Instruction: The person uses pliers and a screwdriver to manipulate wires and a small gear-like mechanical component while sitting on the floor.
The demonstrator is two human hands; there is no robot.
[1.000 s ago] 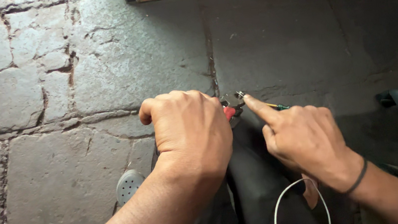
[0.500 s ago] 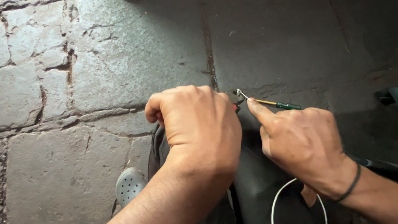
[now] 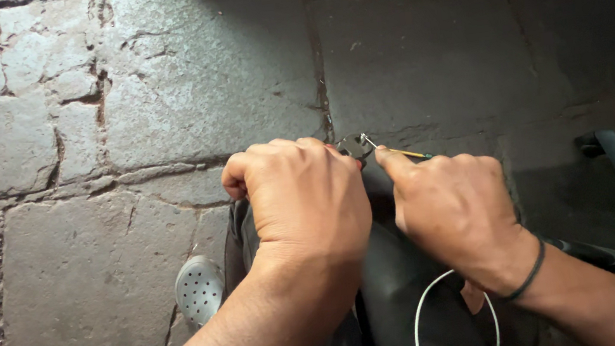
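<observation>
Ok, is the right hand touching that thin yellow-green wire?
Touching. The head view shows the right hand with its forefinger lying along the thin wire, whose bare tip meets the small tool head.

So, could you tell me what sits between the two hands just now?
In the head view, the dark plier tip and a thin yellow-green wire sit between the left hand and right hand.

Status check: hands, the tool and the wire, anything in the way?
Left hand fisted around small pliers. Right hand pinching thin wire at the plier tip. White cable loops below the wrists, clear of the work.
</observation>
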